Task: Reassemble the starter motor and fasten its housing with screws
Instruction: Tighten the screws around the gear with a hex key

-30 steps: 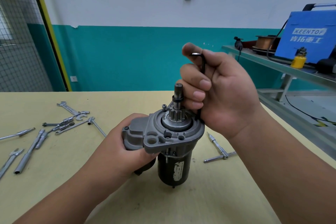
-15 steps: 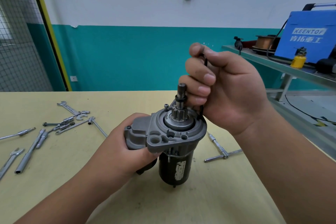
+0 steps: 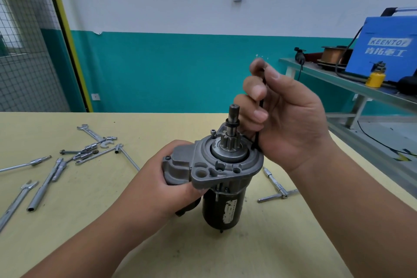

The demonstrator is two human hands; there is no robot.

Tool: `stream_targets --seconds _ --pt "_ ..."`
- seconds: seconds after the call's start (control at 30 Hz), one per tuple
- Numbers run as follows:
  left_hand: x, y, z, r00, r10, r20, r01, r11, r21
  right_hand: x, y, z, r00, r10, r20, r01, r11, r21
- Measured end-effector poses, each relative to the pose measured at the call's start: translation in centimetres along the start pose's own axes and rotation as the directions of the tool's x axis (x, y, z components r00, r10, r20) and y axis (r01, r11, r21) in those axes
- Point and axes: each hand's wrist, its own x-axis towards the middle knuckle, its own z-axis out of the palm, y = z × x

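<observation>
Grey starter motor [image 3: 225,171] upright, shaft-up, in left fingers [image 3: 181,189]; hex key [image 3: 261,104] in right fingers [image 3: 255,90].

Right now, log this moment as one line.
stage: fastening housing | left hand: grips motor upright on table | right hand: grips hex key, tip hidden

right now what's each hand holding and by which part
Left hand grips the motor by its grey side housing; right hand holds the hex key by its long shank.

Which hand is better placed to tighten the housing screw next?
Right. The right hand pinches the hex key, its tip down at the housing rim; the left hand grips the starter motor, steadying it.
</observation>
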Motion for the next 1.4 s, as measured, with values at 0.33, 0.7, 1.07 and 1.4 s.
stream_targets --seconds 0.33,0.7,1.07,1.4 --pt "0.0 0.1 0.0 1.000 -0.001 -0.003 0.001 1.000 0.001 0.1 1.0 1.0 0.951 -0.302 -0.059 0.285 0.936 -0.206" --pt "0.0 0.0 0.0 1.000 -0.009 -0.007 0.009 1.000 0.008 0.1 0.4 0.7 0.990 -0.142 -0.022 0.140 0.988 -0.065" --pt "0.0 0.0 0.0 1.000 -0.007 -0.003 0.007 1.000 -0.019 -0.1 0.5 0.7 0.988 -0.146 -0.045 0.139 0.980 -0.142" --pt "0.0 0.0 0.0 1.000 0.004 -0.007 -0.004 1.000 0.001 -0.1 0.6 1.3 0.970 -0.190 -0.152 0.145 0.953 -0.264"
